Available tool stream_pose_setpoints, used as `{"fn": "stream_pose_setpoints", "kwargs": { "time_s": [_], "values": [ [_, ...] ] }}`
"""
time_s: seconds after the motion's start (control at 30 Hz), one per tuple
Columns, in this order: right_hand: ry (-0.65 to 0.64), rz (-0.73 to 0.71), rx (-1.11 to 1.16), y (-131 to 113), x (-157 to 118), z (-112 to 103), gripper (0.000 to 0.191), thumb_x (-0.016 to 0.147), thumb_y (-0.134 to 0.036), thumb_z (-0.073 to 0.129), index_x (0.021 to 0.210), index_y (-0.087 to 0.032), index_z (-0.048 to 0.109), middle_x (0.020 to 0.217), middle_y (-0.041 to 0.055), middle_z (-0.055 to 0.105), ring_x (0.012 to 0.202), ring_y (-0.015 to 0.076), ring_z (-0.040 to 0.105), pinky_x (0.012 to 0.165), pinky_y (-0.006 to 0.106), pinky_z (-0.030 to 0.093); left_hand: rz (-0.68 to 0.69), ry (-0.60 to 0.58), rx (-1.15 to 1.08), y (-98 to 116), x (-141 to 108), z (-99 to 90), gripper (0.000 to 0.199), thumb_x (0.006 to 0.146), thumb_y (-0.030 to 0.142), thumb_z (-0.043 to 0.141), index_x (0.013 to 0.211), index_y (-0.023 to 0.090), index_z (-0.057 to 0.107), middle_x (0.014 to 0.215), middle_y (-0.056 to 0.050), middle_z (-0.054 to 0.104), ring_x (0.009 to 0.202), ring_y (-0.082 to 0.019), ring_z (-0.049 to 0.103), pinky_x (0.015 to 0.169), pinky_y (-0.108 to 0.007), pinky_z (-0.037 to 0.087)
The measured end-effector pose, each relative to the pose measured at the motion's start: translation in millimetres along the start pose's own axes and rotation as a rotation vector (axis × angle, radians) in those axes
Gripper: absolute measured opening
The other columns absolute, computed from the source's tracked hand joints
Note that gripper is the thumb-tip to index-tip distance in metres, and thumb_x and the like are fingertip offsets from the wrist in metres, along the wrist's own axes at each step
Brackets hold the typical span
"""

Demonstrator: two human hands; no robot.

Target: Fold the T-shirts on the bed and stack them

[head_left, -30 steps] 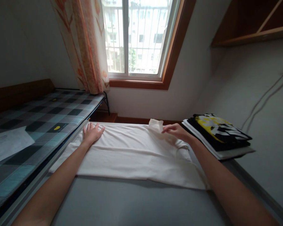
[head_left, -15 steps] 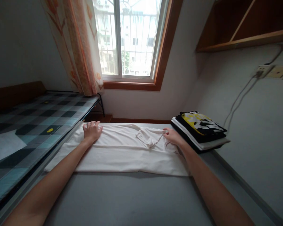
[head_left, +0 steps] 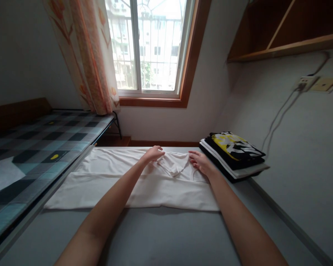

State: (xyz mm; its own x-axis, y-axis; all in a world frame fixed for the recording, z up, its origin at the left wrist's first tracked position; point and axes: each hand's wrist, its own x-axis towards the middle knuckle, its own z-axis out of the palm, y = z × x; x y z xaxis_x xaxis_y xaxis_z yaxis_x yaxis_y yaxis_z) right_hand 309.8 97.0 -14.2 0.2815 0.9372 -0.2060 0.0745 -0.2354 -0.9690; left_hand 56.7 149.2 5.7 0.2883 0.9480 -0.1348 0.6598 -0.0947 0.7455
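Note:
A white T-shirt (head_left: 100,190) lies across the grey tabletop with its near side folded lengthwise. Its short sleeve (head_left: 175,162) is turned back on top, and the neckline is at the right end. My left hand (head_left: 154,153) is at the left side of the sleeve, fingers stretched out and slightly bent; whether they touch the cloth is hard to tell. By the sleeve's right corner, near the neckline, is my right hand (head_left: 201,162), its fingers apart with no cloth visibly gripped.
A stack of folded clothes (head_left: 234,155), black, white and yellow-printed, stands on the table (head_left: 166,236) at the right against the wall. Left of the table is a bed with a checked mattress (head_left: 72,136) and a paper sheet (head_left: 4,175). A wooden shelf (head_left: 288,48) overhangs the right side.
My left hand has moved right from the shirt's left end to the sleeve. My right hand has stayed near the sleeve's corner, and its fingers have spread. The shirt lies much as before.

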Motion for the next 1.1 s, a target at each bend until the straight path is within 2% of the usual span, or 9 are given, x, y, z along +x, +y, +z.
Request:
{"fn": "stream_pose_setpoints", "kwargs": {
  "time_s": [0.13, 0.23, 0.3, 0.43, 0.6, 0.7, 0.8, 1.0, 1.1],
  "values": [
    [-0.067, -0.055, 0.201, 1, 4, -6, 0.014, 0.075, -0.019, 0.066, 0.089, -0.019, 0.064, 0.078, 0.0036, 0.067, 0.066, 0.0133, 0.062, 0.056, 0.022, 0.05, -0.016, 0.058, -0.031, -1, 17, 9.3, 0.046, 0.08, 0.033, 0.064, 0.12, 0.011, 0.065, 0.094, -0.013, 0.072, 0.061, -0.015, 0.062, 0.053, -0.024, 0.044],
    [-0.087, -0.039, 0.337, 1, 5, -5, 0.017, 0.077, -0.015, 0.061, 0.093, -0.022, 0.061, 0.08, 0.0031, 0.066, 0.079, 0.0159, 0.066, 0.073, 0.029, 0.057, -0.014, 0.089, -0.06, -5, 24, 16.6, 0.04, 0.08, 0.029, 0.063, 0.115, 0.01, 0.068, 0.095, -0.014, 0.073, 0.064, -0.015, 0.063, 0.056, -0.023, 0.044],
    [-0.06, -0.008, 0.354, 0, 4, -3, 0.021, 0.081, -0.012, 0.055, 0.099, -0.023, 0.057, 0.074, 0.0007, 0.062, 0.077, 0.0153, 0.066, 0.075, 0.03, 0.057, -0.004, 0.11, -0.068, -6, 25, 20.2, 0.035, 0.078, 0.027, 0.065, 0.109, 0.009, 0.071, 0.093, -0.014, 0.073, 0.066, -0.015, 0.063, 0.056, -0.023, 0.044],
    [0.0, 0.055, 0.395, -1, 2, 1, 0.028, 0.083, -0.007, 0.051, 0.106, -0.024, 0.052, 0.068, -0.003, 0.057, 0.068, 0.0115, 0.063, 0.068, 0.023, 0.056, 0.034, 0.136, -0.082, -8, 22, 23.4, 0.026, 0.075, 0.025, 0.067, 0.095, 0.009, 0.074, 0.08, -0.01, 0.072, 0.067, -0.016, 0.062, 0.057, -0.022, 0.043],
    [-0.043, 0.068, 0.282, 0, 1, 7, 0.028, 0.084, -0.008, 0.057, 0.11, -0.017, 0.059, 0.073, 0.0009, 0.065, 0.057, 0.0096, 0.06, 0.046, 0.016, 0.044, 0.1, 0.168, -0.103, -10, 21, 28.2, 0.015, 0.074, 0.022, 0.066, 0.08, 0.01, 0.074, 0.069, -0.006, 0.069, 0.066, -0.017, 0.063, 0.058, -0.023, 0.044],
    [-0.019, 0.043, 0.147, 1, 3, 9, 0.017, 0.082, -0.01, 0.062, 0.098, -0.013, 0.066, 0.073, 0.0034, 0.067, 0.055, 0.0092, 0.059, 0.041, 0.016, 0.04, 0.134, 0.225, -0.121, -10, 24, 32.5, 0.015, 0.076, 0.02, 0.063, 0.08, 0.012, 0.075, 0.075, -0.006, 0.072, 0.073, -0.018, 0.065, 0.063, -0.024, 0.047],
    [0.027, 0.044, 0.077, 1, 9, 10, 0.007, 0.078, -0.011, 0.067, 0.085, -0.011, 0.068, 0.068, 0.0046, 0.066, 0.052, 0.0093, 0.059, 0.04, 0.016, 0.041, 0.168, 0.299, -0.16, -11, 28, 35.7, 0.019, 0.079, 0.016, 0.06, 0.091, 0.014, 0.076, 0.092, -0.008, 0.075, 0.084, -0.018, 0.067, 0.072, -0.025, 0.05],
    [0.206, -0.022, 0.061, 5, 20, 14, 0.026, 0.074, -0.018, 0.07, 0.099, -0.014, 0.063, 0.059, -0.0006, 0.062, 0.042, 0.0089, 0.054, 0.035, 0.015, 0.034, 0.229, 0.377, -0.223, -20, 33, 40.5, 0.025, 0.077, 0.006, 0.06, 0.094, 0.015, 0.075, 0.097, -0.008, 0.076, 0.082, -0.016, 0.069, 0.08, -0.027, 0.054],
    [0.256, -0.108, 0.055, 9, 25, 17, 0.023, 0.075, -0.019, 0.064, 0.099, -0.016, 0.064, 0.064, -0.0016, 0.063, 0.045, 0.0074, 0.055, 0.037, 0.014, 0.035, 0.254, 0.396, -0.247, -24, 35, 43.0, 0.024, 0.078, 0.007, 0.06, 0.094, 0.016, 0.076, 0.096, -0.007, 0.076, 0.081, -0.016, 0.069, 0.079, -0.027, 0.055]
  ]
}}
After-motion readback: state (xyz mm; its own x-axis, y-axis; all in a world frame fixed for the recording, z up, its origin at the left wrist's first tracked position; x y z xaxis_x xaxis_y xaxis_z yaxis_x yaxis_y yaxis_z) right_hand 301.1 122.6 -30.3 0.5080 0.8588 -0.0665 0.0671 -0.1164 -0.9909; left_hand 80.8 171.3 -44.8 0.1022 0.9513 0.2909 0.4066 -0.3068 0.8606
